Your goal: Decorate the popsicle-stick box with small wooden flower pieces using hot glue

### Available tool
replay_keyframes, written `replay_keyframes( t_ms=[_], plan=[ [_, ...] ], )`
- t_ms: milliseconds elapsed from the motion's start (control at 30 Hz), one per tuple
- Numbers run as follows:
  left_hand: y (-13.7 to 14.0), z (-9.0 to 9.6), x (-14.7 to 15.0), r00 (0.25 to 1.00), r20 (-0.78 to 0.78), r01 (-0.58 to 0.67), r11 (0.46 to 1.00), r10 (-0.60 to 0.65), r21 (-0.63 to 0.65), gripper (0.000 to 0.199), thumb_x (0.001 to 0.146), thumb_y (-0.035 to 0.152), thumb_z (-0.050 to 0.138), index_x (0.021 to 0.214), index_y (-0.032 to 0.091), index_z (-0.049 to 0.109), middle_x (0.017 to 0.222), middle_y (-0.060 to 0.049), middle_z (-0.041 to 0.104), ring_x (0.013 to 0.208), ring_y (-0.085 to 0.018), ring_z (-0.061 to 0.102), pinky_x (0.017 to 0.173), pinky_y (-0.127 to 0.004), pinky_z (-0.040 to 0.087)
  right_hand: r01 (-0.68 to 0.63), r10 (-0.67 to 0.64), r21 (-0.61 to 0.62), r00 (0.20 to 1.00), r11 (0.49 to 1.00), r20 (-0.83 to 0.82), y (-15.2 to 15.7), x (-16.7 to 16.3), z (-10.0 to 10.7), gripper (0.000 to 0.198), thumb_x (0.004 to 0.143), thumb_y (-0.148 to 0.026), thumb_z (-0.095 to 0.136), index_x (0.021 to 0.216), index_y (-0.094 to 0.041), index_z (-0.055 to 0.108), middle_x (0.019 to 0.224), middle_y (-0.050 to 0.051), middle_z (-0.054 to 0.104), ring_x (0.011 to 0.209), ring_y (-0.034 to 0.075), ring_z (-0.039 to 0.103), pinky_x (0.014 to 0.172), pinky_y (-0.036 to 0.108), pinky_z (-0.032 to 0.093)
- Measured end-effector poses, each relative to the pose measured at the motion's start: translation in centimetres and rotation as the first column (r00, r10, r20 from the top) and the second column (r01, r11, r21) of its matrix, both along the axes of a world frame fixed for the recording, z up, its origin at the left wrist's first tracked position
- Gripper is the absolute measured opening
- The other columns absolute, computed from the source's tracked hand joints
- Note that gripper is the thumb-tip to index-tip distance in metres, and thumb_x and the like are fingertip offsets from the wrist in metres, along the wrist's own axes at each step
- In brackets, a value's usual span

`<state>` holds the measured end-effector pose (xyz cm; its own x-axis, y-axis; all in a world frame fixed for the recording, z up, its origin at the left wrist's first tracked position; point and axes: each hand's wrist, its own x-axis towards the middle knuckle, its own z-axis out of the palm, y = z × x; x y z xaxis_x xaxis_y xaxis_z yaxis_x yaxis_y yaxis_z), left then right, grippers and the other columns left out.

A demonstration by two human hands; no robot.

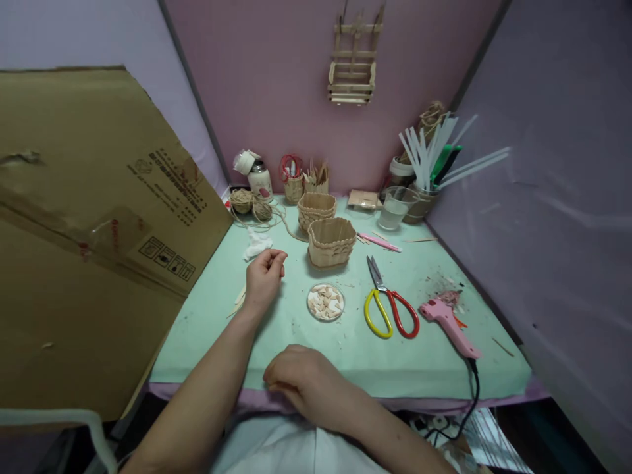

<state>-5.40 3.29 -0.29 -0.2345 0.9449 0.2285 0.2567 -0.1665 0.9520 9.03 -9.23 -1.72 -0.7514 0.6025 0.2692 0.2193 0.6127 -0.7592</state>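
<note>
My left hand [264, 280] is over the table's left part, its fingers bent and pressed together; whatever is between them, if anything, is hidden. Pale thin strips [238, 301] lie beside its wrist, and a crumpled white tissue [257, 243] lies just behind it. At the table's front edge rests my right hand [306, 382], fingers curled under and partly out of sight. A round dish [326, 318] holding small wood chips is between the hands and two woven baskets. The nearer basket [332, 245] stands in front of the farther basket [316, 209].
Scissors [382, 299] with yellow and red handles lie right of the dish. Farther right is a pink glue gun [451, 327] with its cord over the edge. A plastic cup [394, 210], glue sticks [424, 155] and twine balls [241, 201] stand behind. A cardboard sheet [89, 276] leans at left.
</note>
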Motion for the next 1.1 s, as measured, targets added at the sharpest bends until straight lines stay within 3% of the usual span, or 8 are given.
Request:
replay_keyframes(
  t_ms=[267, 467, 633, 700, 800, 867, 933, 1100],
  plan=[
    [0.3, -0.3, -0.1, 0.997, -0.071, -0.022, 0.999, 0.026, 0.046, 0.015, 0.081, 0.032, 0.060, 0.076, 0.018, 0.063, 0.050, 0.005, 0.050, 0.047, -0.009, 0.043, 0.048, -0.021, 0.034, 0.149, -0.149, -0.068, 0.989, 0.986, 0.003, -0.2, 0.4, 1.0, 0.011, 0.083, -0.010, 0.059, 0.077, -0.020, 0.058, 0.079, 0.000, 0.068, 0.076, 0.013, 0.058, 0.073, 0.023, 0.042],
    [0.4, -0.5, 0.0, 0.997, -0.068, -0.023, 0.998, 0.027, 0.061, 0.014, 0.080, 0.031, 0.061, 0.075, 0.017, 0.064, 0.050, 0.005, 0.050, 0.047, -0.009, 0.044, 0.049, -0.021, 0.034, 0.119, -0.128, 0.080, 0.985, 0.990, 0.113, -1.4, -0.9, 0.9, 0.024, 0.092, -0.019, 0.049, 0.068, -0.020, 0.047, 0.065, -0.003, 0.055, 0.061, 0.012, 0.046, 0.058, 0.024, 0.032],
    [0.6, -0.2, -0.4, 0.998, -0.004, -0.066, 0.993, 0.067, 0.099, 0.017, 0.082, 0.034, 0.060, 0.081, 0.017, 0.063, 0.053, 0.005, 0.051, 0.046, -0.008, 0.043, 0.047, -0.020, 0.033, 0.235, -0.242, 0.093, 0.968, 0.968, 0.073, -1.0, 0.3, 0.4, 0.030, 0.098, -0.031, 0.046, 0.071, -0.021, 0.054, 0.068, 0.000, 0.059, 0.066, 0.015, 0.053, 0.062, 0.026, 0.037],
    [0.8, 0.2, -0.8, 0.983, 0.138, -0.140, 0.979, 0.120, 0.149, 0.018, 0.082, 0.035, 0.060, 0.086, 0.017, 0.062, 0.057, 0.005, 0.052, 0.045, -0.007, 0.041, 0.044, -0.019, 0.031, 0.327, -0.329, 0.100, 0.944, 0.940, 0.002, -0.4, 1.8, 0.6, 0.020, 0.097, -0.018, 0.042, 0.088, -0.021, 0.059, 0.088, 0.004, 0.066, 0.084, 0.018, 0.059, 0.074, 0.028, 0.043],
    [1.1, 0.8, -1.4, 0.906, 0.389, -0.259, 0.944, 0.164, 0.207, 0.016, 0.080, 0.031, 0.063, 0.088, 0.018, 0.060, 0.060, 0.005, 0.053, 0.043, -0.005, 0.039, 0.041, -0.017, 0.028, 0.521, -0.525, 0.176, 0.851, 0.835, -0.029, 0.9, 4.2, 0.5, 0.034, 0.088, -0.008, 0.045, 0.119, -0.020, 0.053, 0.124, 0.013, 0.058, 0.115, 0.025, 0.052, 0.093, 0.039, 0.042],
    [1.1, 1.0, -1.6, 0.875, 0.457, -0.281, 0.935, 0.158, 0.216, 0.014, 0.079, 0.028, 0.063, 0.088, 0.018, 0.060, 0.062, 0.004, 0.054, 0.044, -0.005, 0.039, 0.041, -0.017, 0.027, 0.646, -0.669, 0.233, 0.743, 0.727, 0.023, 1.9, 5.3, 0.2, 0.042, 0.084, -0.015, 0.056, 0.126, -0.018, 0.048, 0.128, 0.016, 0.055, 0.118, 0.030, 0.049, 0.096, 0.046, 0.041],
    [1.1, 1.0, -1.6, 0.870, 0.472, -0.267, 0.941, 0.142, 0.210, 0.013, 0.078, 0.026, 0.063, 0.088, 0.018, 0.060, 0.062, 0.004, 0.054, 0.044, -0.005, 0.039, 0.041, -0.016, 0.027, 0.705, -0.746, 0.275, 0.661, 0.653, 0.076, 2.8, 6.0, -0.3, 0.048, 0.082, -0.021, 0.063, 0.127, -0.018, 0.047, 0.126, 0.016, 0.057, 0.117, 0.033, 0.050, 0.095, 0.049, 0.041],
    [1.1, 0.8, -1.6, 0.869, 0.477, -0.246, 0.951, 0.132, 0.185, 0.012, 0.077, 0.025, 0.063, 0.088, 0.018, 0.061, 0.062, 0.004, 0.055, 0.044, -0.005, 0.040, 0.041, -0.016, 0.026, 0.716, -0.764, 0.286, 0.635, 0.637, 0.114, 3.9, 6.1, -0.5, 0.044, 0.083, -0.025, 0.063, 0.125, -0.018, 0.051, 0.122, 0.014, 0.061, 0.115, 0.032, 0.053, 0.093, 0.048, 0.041]
  ],
)
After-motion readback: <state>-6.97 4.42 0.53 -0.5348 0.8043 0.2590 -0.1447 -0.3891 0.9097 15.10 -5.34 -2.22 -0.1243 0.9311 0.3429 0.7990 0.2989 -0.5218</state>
